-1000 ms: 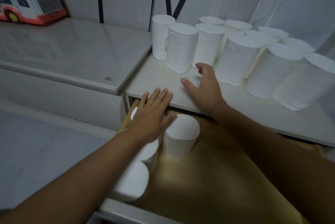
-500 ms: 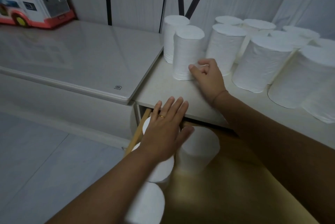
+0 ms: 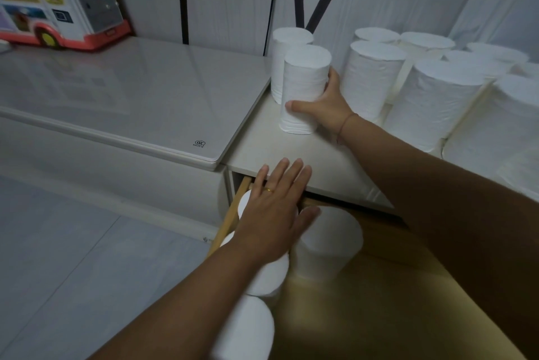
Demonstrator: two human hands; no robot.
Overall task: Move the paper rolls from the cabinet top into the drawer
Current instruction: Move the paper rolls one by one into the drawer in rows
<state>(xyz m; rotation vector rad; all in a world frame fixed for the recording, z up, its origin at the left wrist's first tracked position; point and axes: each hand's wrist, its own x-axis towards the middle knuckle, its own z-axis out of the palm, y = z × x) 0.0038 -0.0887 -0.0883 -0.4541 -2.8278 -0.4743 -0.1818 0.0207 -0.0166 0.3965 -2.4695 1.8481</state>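
While the drawer (image 3: 393,301) stands open nearest the camera, the stored rolls (image 3: 248,327) sit upright along its left side, with one more to their right, and most of the wooden floor is bare. The left hand (image 3: 277,208) lies flat on those rolls, fingers straight and together, holding nothing, its fingertips just reaching the front edge of the top (image 3: 277,149). It has kept that flat pose over the last second.

The change is farther back. A second ago the right hand (image 3: 326,103) was spread and empty on the top; half a second ago it was touching the foot of the front roll (image 3: 303,82). Now it grips that roll low down, thumb across the near face and fingers wrapped behind. The roll's base seems to sit on the top, at the left end of the group, so I judge the grasp made and the lift not yet begun.

That puts one more roll on its way. Beyond it the back rolls (image 3: 437,97) crowd the top, about ten, so most of the job remains. A toy bus (image 3: 58,1) sits far left.
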